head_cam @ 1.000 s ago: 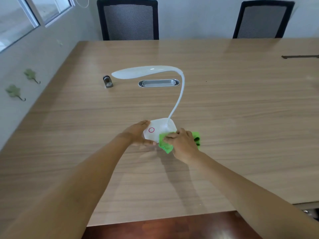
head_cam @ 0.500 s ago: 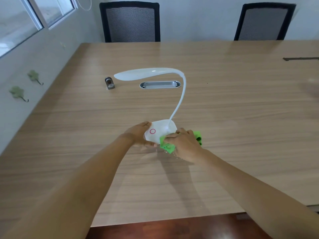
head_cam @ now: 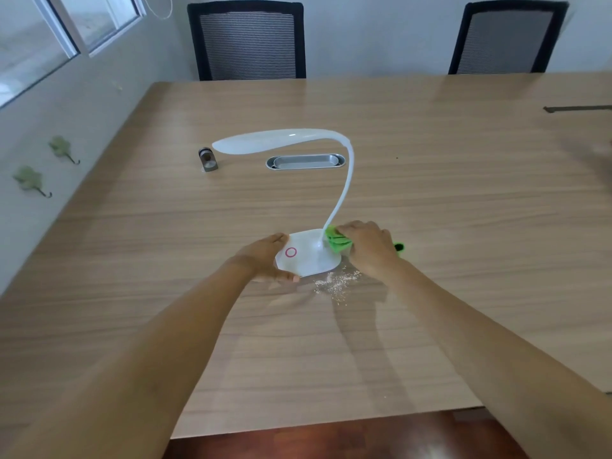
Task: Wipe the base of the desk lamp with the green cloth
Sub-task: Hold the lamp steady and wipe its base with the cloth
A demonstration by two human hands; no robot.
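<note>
A white desk lamp stands on the wooden table, its curved neck rising to a long head. Its flat white base carries a red ring mark. My left hand grips the base's left edge, thumb on the front rim. My right hand holds a bunched green cloth pressed on the base's back right, beside the foot of the neck. Pale crumbs lie on the table just in front of the base.
A metal cable grommet is set into the table behind the lamp. A small grey metal piece stands to its left. Two black mesh chairs sit at the far edge. The wall lies to the left.
My right hand has carried the cloth from the base's front right corner to its back right by the neck. Crumbs now show on the table where the hand was. The left hand keeps its hold.
</note>
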